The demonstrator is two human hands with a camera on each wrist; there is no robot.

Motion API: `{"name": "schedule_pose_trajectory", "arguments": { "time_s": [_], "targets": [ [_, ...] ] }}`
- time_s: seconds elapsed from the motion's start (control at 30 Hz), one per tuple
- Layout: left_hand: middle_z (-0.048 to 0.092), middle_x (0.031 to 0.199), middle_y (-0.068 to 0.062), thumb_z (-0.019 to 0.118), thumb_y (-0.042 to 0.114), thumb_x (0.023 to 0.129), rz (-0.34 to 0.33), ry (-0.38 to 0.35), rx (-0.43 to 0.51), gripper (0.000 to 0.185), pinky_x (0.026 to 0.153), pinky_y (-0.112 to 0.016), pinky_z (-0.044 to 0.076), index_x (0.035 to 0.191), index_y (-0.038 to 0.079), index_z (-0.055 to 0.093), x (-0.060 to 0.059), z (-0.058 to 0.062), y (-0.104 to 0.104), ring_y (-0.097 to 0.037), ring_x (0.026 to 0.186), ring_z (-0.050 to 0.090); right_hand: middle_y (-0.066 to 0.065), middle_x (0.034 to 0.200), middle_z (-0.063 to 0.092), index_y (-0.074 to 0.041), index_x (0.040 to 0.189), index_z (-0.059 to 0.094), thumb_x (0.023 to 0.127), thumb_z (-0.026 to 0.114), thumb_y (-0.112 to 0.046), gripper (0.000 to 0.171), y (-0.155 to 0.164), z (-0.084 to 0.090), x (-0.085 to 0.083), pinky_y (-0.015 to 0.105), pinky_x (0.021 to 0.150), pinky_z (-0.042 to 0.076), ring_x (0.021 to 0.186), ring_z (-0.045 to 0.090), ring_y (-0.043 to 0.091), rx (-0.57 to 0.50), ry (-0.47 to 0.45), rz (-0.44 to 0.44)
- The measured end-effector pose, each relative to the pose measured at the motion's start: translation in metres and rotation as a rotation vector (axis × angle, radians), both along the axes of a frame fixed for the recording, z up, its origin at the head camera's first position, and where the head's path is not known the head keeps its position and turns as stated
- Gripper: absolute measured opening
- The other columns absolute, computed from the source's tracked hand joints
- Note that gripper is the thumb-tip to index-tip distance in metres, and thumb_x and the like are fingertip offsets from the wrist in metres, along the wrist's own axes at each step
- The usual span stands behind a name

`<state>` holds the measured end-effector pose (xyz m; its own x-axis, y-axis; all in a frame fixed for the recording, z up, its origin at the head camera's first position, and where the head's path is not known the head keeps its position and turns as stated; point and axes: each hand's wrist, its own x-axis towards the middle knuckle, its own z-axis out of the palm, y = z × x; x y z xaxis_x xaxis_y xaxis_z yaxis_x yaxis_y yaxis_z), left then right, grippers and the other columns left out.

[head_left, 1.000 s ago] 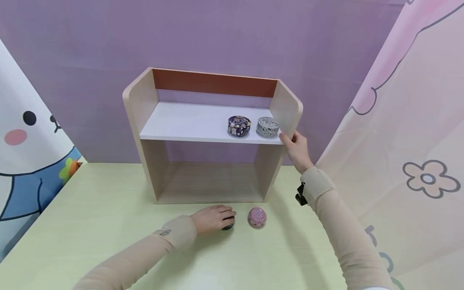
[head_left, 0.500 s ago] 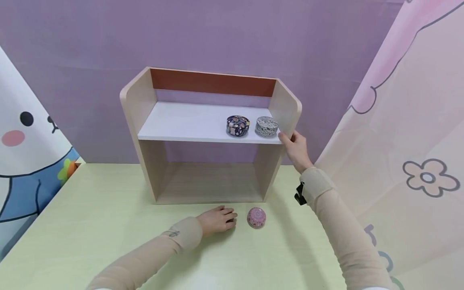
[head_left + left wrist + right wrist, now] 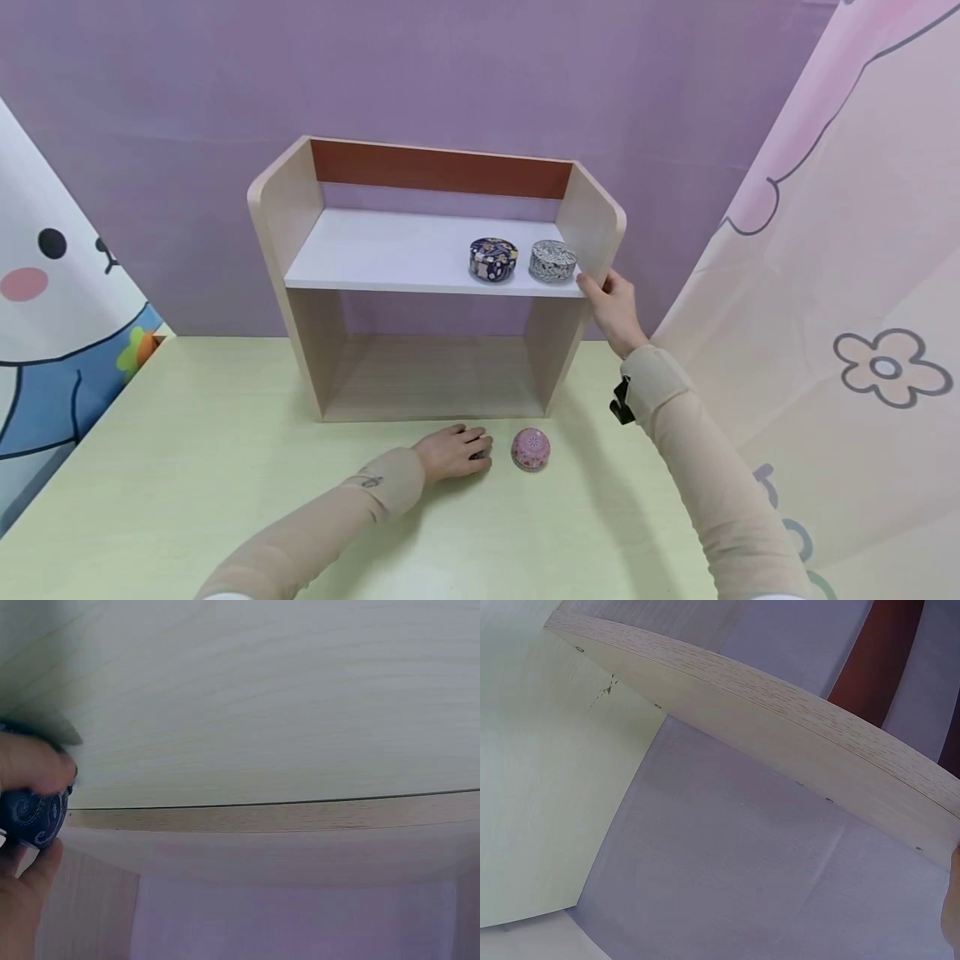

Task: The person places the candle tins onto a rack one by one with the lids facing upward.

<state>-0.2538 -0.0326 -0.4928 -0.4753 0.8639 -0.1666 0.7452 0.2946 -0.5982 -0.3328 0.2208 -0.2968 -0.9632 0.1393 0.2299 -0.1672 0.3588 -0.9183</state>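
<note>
The left hand (image 3: pixel 452 454) has its grip curled round a dark blue round tin with pale swirls (image 3: pixel 31 816), pinched between thumb and fingers; whether the tin touches the pale yellow-green wood-grain table (image 3: pixel 187 458) below, I cannot tell. Just right of that grip, a pink round tin with a flower pattern (image 3: pixel 530 450) sits on the table.

Beyond the left grip stands a pale wood-grain two-tier shelf unit (image 3: pixel 288 196). The right hand (image 3: pixel 617 315) has its grip on the unit's right side panel, thumb by the end of the white upper shelf (image 3: pixel 397 250). Left of this grip, that shelf carries a grey-and-white leaf-patterned round tin (image 3: pixel 552 262), then a navy floral round tin (image 3: pixel 492 259), close but apart. What the tins contain is hidden.
</note>
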Motion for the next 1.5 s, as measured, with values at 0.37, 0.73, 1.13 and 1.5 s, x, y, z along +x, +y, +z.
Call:
{"name": "schedule_pose_trajectory", "arguments": {
  "time_s": [0.37,0.73,1.13,1.5],
  "targets": [
    [0.045,0.127,0.006,0.057,0.022,0.089,-0.074,0.13,0.047,0.037,0.088,-0.023,0.048,0.122,0.033,0.045,-0.001,-0.005,0.003,-0.011,0.114,0.047,0.016,0.123,0.053,-0.004,0.13,0.049,0.091,0.053,-0.032,0.048,0.001,-0.001,0.002,0.036,0.095,0.042,0.103,0.049,0.017,0.01,-0.013,-0.01],
    [0.046,0.124,0.006,0.06,0.023,0.087,-0.063,0.09,0.034,0.036,0.088,-0.023,0.048,0.12,0.031,0.046,-0.002,-0.004,0.003,-0.011,0.112,0.048,0.015,0.122,0.054,-0.004,0.129,0.05,0.091,0.053,-0.033,0.048,0.001,-0.001,0.002,0.032,0.091,0.043,0.101,0.05,0.016,0.007,-0.004,-0.009],
    [0.046,0.127,0.001,0.066,0.018,0.083,-0.064,0.048,0.137,0.049,0.088,-0.024,0.049,0.126,0.027,0.045,-0.005,0.005,-0.003,-0.015,0.116,0.047,0.015,0.125,0.053,-0.005,0.131,0.048,0.091,0.052,-0.032,0.048,0.002,-0.002,0.001,0.034,0.094,0.042,0.105,0.05,0.016,-0.001,0.002,0.011],
    [0.045,0.131,-0.009,0.074,0.004,0.074,0.094,-0.291,0.493,0.066,0.085,-0.03,0.052,0.131,0.017,0.044,-0.001,0.013,-0.014,-0.024,0.118,0.049,0.014,0.126,0.052,-0.005,0.131,0.048,0.091,0.052,-0.032,0.049,0.002,0.0,0.0,0.035,0.095,0.042,0.107,0.049,0.017,-0.009,0.004,0.023]
  ]
}}
